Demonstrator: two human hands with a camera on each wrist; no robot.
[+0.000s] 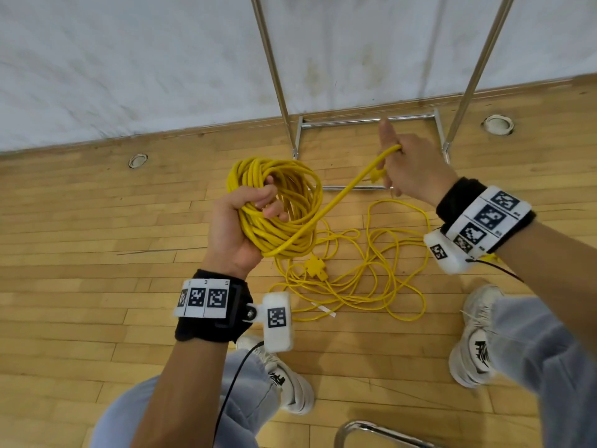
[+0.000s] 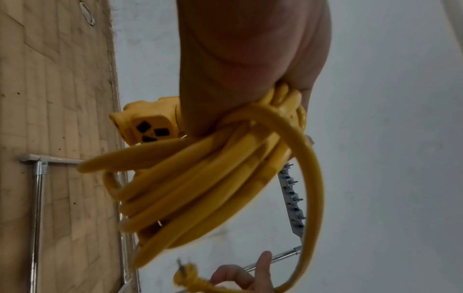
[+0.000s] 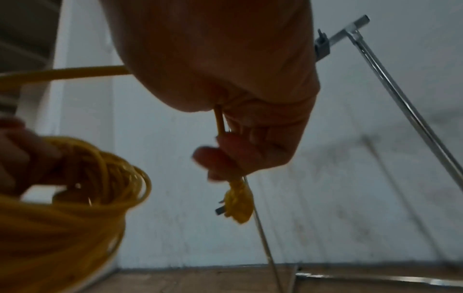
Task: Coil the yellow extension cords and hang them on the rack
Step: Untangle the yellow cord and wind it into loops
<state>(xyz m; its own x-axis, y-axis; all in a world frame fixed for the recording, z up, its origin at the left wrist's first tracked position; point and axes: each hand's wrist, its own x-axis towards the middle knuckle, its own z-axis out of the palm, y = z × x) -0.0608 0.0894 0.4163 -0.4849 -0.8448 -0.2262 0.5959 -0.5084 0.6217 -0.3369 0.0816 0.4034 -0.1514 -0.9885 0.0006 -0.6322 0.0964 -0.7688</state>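
Note:
My left hand (image 1: 245, 218) grips a thick coil of yellow extension cord (image 1: 281, 202) at waist height; the left wrist view shows the coil (image 2: 200, 182) with its socket block (image 2: 150, 124) beside my palm. One strand runs from the coil up to my right hand (image 1: 410, 169), which holds the cord's last stretch near the plug (image 1: 376, 174), forefinger pointing up. The plug (image 3: 238, 204) dangles below my curled fingers. A second yellow cord (image 1: 371, 270) lies loose and tangled on the floor, its socket block (image 1: 315, 266) near the middle. The metal rack (image 1: 368, 121) stands against the wall ahead.
The rack's uprights (image 1: 274, 72) rise on both sides of its floor frame. A hook strip (image 2: 293, 200) on the rack's top bar shows in the left wrist view. My shoes (image 1: 475, 344) stand on the wooden floor near the loose cord. A chrome tube (image 1: 371, 431) curves at the bottom edge.

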